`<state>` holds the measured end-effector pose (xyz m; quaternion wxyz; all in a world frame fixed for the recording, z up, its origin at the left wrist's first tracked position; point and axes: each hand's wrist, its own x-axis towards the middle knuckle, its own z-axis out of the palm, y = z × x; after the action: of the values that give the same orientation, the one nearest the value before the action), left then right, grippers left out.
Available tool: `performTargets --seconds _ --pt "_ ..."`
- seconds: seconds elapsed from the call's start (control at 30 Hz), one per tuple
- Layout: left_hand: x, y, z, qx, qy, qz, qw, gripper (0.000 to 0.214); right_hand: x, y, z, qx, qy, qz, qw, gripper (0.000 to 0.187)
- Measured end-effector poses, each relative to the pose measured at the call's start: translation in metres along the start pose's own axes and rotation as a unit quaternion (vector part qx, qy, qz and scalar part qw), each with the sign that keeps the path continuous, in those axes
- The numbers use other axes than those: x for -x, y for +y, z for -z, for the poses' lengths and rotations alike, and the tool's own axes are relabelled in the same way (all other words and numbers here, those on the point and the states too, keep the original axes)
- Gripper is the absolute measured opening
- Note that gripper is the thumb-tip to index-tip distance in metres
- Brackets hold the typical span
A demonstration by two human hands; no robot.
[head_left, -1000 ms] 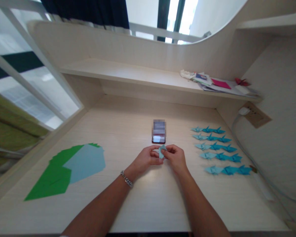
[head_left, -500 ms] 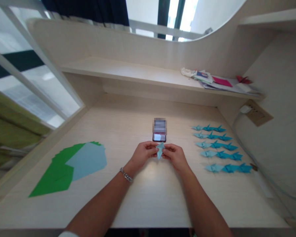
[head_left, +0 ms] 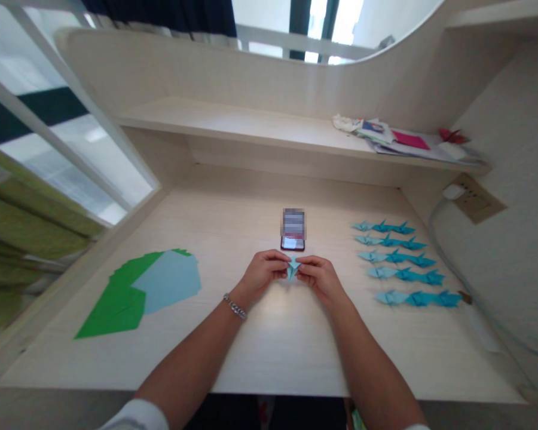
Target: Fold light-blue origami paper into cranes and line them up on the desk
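Between my two hands is a small light-blue folded paper piece [head_left: 293, 270], held just above the desk. My left hand [head_left: 267, 272] pinches its left edge between thumb and fingers. On the opposite edge, my right hand [head_left: 317, 276] grips it the same way. A phone [head_left: 293, 242] with a blurred screen lies flat just beyond my fingertips. Over to the right, folded paper cranes [head_left: 399, 258] stand in several short rows, running from pale to deeper blue. The fingertips hide parts of the paper's sides.
Fanned green paper sheets [head_left: 112, 304] and light-blue paper sheets [head_left: 173, 283] lie on the left of the desk [head_left: 233, 203]. Papers and a pink card [head_left: 410, 140] rest on the shelf at the back. A white plug and cable [head_left: 452, 191] run along the right wall.
The folded paper looks shorter, with its lower part forming a narrow V between the fingers. Both hands still hold it. The whole view has shifted slightly.
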<state>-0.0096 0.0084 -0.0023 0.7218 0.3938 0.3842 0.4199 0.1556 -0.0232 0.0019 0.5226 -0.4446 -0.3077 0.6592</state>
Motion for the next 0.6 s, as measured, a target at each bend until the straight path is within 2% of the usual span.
performTargets --seconds 0.1,0.33,0.47,0.6 --pt "-0.002 -0.002 0.0 -0.012 0.007 -0.004 1.0 0.019 -0.001 0.0 -0.001 -0.004 0.0 -0.003 1.0 0.023" --pt "-0.006 -0.004 -0.003 -0.042 0.005 -0.014 0.999 0.022 -0.01 0.006 0.001 0.065 0.056 0.031 0.996 0.029" --pt "-0.01 -0.007 -0.001 -0.091 0.027 -0.03 0.995 0.029 -0.016 0.006 0.001 0.109 0.062 0.046 0.991 0.029" --pt "-0.011 -0.011 0.005 -0.096 0.042 -0.046 0.993 0.033 -0.021 0.009 -0.002 0.134 0.063 0.045 0.988 0.029"
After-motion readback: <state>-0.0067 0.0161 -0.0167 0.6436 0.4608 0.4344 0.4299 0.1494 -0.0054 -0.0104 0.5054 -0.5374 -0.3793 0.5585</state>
